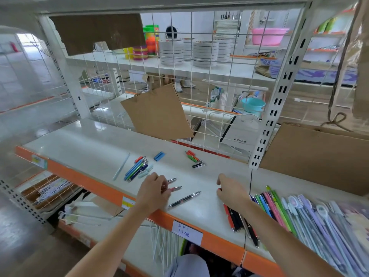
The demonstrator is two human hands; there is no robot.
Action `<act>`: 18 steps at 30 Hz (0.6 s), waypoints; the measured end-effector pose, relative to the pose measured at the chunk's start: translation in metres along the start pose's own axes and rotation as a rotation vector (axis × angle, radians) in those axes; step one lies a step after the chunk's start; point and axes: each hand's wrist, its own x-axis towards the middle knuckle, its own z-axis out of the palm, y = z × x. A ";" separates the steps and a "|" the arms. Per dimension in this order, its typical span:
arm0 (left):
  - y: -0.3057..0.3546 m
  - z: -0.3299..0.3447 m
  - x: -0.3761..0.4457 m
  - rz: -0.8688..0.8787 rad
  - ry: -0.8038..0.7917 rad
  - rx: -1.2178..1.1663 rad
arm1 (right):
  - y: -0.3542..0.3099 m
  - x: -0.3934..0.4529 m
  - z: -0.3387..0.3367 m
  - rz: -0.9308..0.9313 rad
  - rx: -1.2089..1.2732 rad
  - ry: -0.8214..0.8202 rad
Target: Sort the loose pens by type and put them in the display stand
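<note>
On the white shelf (95, 144) the left hand (154, 191) has its fingers curled round a couple of reddish pens (173, 184) whose tips stick out to the right, while the right hand (231, 191) rests knuckles-up near the front edge with a red pen end (219, 189) showing at its fingers; whether it truly grips that pen I cannot tell. Loose pens are spread about: a blue and green cluster (136, 168) to the left, a small red and green group (194, 156) farther back, one dark pen (184, 199) lying alone between the hands, and red and black pens (236, 218) under the right forearm. To sort well, gather like with like, tips all one way, before lifting a bunch, so none rolls off the orange edge. No display stand is plainly seen. A handwritten white label (186, 232) on the edge reads roughly "13", the rest unclear.
</note>
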 end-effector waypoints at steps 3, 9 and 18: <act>0.001 0.003 0.004 0.020 -0.026 -0.047 | -0.017 0.004 0.000 -0.104 0.029 0.049; 0.004 0.004 -0.010 -0.014 0.127 -0.319 | -0.072 0.022 0.021 -0.373 0.118 0.082; 0.004 0.003 -0.008 -0.068 0.106 -0.192 | -0.106 0.051 0.044 -0.472 -0.141 -0.054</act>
